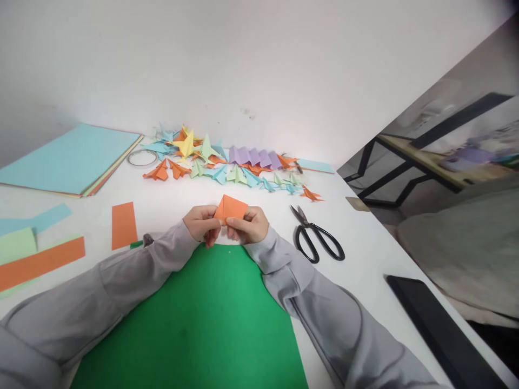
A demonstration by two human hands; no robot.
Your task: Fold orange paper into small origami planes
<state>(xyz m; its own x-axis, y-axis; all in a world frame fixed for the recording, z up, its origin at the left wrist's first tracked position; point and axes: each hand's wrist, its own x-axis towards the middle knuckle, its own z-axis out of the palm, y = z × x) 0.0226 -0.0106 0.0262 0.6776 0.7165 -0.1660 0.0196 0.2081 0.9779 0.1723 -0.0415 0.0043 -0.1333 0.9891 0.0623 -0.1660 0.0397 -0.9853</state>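
Note:
A small folded piece of orange paper (232, 207) is held up between my two hands, with a crease running down its left part. My left hand (203, 222) pinches its lower left edge between thumb and fingers. On the other side, my right hand (252, 223) grips the right edge, its thumb lying across the front near the bottom. Both hands are just above the far edge of a green sheet (203, 319). Black-handled scissors (314, 235) lie to the right of my right hand, blades partly apart.
Folded paper figures (211, 156) in several colours line the wall, with a pleated purple strip (253, 157) among them. A stack of coloured sheets (73, 159) lies at the back left. Nearer are an orange rectangle (124, 225) and paper strips (44, 263). A black flat object (438, 329) lies at right.

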